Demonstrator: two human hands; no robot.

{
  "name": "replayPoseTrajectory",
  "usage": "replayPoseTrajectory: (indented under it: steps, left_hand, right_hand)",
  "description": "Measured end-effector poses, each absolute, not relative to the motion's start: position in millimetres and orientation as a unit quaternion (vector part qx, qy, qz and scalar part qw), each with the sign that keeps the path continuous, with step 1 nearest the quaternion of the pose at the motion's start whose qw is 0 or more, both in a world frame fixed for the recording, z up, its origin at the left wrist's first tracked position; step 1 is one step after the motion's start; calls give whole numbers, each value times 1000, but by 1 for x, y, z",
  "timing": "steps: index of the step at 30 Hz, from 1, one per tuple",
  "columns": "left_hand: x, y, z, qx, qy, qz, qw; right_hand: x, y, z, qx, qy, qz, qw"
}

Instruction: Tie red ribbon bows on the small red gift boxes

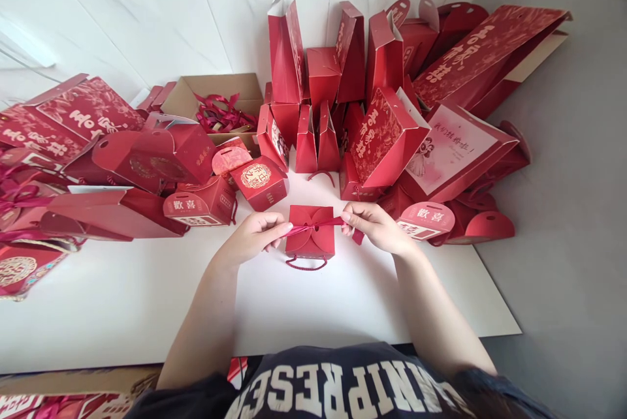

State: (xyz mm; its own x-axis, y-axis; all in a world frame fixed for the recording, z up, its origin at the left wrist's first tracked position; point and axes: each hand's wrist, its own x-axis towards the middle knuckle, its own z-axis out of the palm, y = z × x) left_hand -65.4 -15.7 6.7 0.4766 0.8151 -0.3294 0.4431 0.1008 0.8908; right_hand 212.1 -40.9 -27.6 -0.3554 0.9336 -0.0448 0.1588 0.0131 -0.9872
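A small red gift box point(309, 250) with curved petal flaps on top sits on the white table in front of me. A dark red ribbon point(326, 223) runs across its top and through the middle, where a small knot or crossing shows. My left hand point(259, 231) pinches one end of the ribbon at the box's left edge. On the right side my right hand point(371, 226) pinches the other end, and a short tail hangs below its fingers. The ribbon looks taut between both hands. A cord handle point(306, 267) lies at the box's near side.
Several red gift boxes and bags point(386, 138) crowd the back and right of the table point(313, 314). More red boxes point(117, 213) fill the left. A cardboard box point(183, 96) of loose ribbons point(223, 112) stands behind. A marbled wall point(235, 8) bounds the back, a grey wall the right.
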Motion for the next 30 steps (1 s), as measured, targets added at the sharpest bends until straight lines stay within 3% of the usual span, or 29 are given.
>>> replayPoseTrajectory:
  steps: [8, 14, 21, 30]
  left_hand:
    - [-71, -19, 17, 636, 546, 204, 506]
    - [-74, -24, 20, 582, 589, 183, 529]
    - [-71, -23, 12, 625, 602, 259, 425]
    - [-72, -17, 8, 643, 575, 135, 488]
  right_hand:
    - [211, -45, -24, -456, -622, 531, 351]
    - [206, -50, -15, -446, -704, 400, 381]
    - [201, -52, -21, -442, -649, 511, 348]
    - [205, -44, -25, -491, -628, 499, 340]
